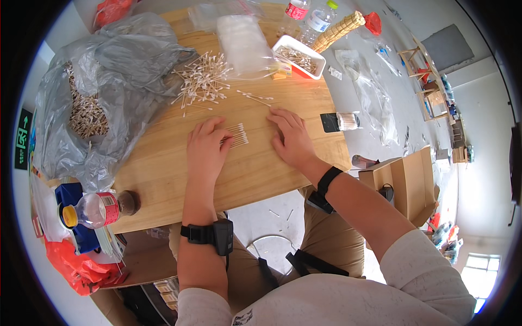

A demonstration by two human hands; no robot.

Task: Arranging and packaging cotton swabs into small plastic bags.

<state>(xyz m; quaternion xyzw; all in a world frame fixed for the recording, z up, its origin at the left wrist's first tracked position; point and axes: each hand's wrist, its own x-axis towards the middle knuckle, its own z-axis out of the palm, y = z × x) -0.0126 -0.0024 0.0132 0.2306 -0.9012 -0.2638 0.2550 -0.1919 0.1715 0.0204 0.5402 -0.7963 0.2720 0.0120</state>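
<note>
My left hand (207, 145) rests on the wooden table with its fingers curled round a small row of cotton swabs (237, 135). Their tips stick out to the right of the fingers, and the other ends are hidden under the hand. My right hand (292, 136) lies on the table further right, fingers bent and thumb apart, with no swab visible in its grasp. Just beyond its fingertips lie a few loose swabs (254, 98). A heap of cotton swabs (204, 79) spreads on the table beyond my left hand.
A grey plastic bag (136, 49) full of swabs covers the table's left. Clear bags (244, 46), a white tub (321, 65) of swabs and bottles (317, 24) stand at the back. A black-ended swab pack (330, 122) lies at the right edge. One bottle (98, 211) lies near left.
</note>
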